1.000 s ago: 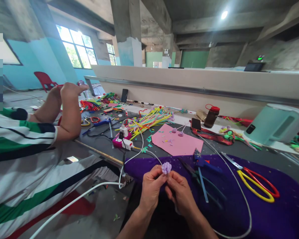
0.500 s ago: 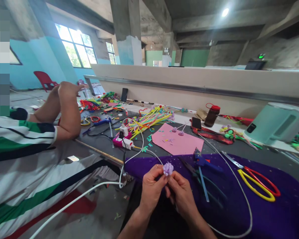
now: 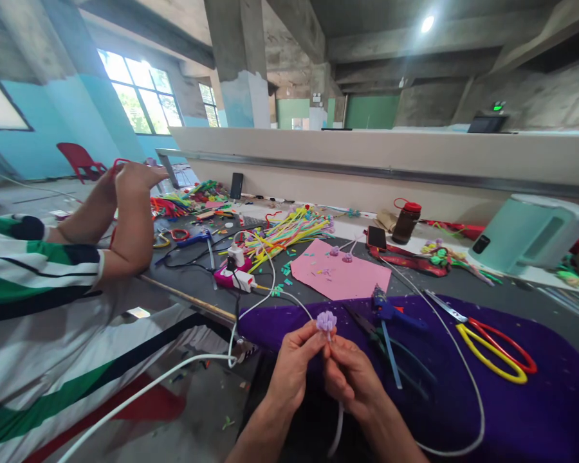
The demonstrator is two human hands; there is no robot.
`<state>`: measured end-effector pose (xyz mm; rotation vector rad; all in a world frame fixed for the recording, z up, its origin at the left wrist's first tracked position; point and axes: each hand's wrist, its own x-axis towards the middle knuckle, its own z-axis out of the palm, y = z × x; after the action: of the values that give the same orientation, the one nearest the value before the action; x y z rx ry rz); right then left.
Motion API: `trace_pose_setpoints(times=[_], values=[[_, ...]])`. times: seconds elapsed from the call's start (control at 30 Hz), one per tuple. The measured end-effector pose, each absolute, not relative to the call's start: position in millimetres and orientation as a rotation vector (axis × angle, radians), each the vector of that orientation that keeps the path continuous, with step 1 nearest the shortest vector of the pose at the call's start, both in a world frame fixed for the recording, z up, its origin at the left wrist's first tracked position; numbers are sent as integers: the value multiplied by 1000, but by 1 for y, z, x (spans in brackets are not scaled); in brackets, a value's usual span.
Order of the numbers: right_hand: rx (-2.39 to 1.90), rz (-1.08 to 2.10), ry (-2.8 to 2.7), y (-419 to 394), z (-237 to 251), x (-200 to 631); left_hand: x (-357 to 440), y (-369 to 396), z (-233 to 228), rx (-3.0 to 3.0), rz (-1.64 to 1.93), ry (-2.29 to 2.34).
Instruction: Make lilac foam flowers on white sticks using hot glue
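Since a second ago both hands lifted the lilac flower [image 3: 326, 320] a touch, and its pale stem now hangs below the fingers. Left hand [image 3: 295, 363] pinches just under the bloom, right hand [image 3: 351, 379] has a tight grip on the stem. Behind them: purple cloth [image 3: 535, 411], blue glue gun [image 3: 386, 310], yellow-red scissors [image 3: 492, 344], pink sheet [image 3: 340, 276] on the table [image 3: 516, 292].
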<state>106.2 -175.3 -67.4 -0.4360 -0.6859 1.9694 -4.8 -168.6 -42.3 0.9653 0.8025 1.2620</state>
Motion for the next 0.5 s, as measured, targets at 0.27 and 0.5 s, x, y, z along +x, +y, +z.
trace_pose_setpoints(times=[0.27, 0.5], values=[[-362, 2037, -671, -174, -75, 107, -7, -166, -43, 888, 1245, 796], [-372, 2063, -706, -171, -80, 108, -6, -165, -43, 786, 1217, 790]])
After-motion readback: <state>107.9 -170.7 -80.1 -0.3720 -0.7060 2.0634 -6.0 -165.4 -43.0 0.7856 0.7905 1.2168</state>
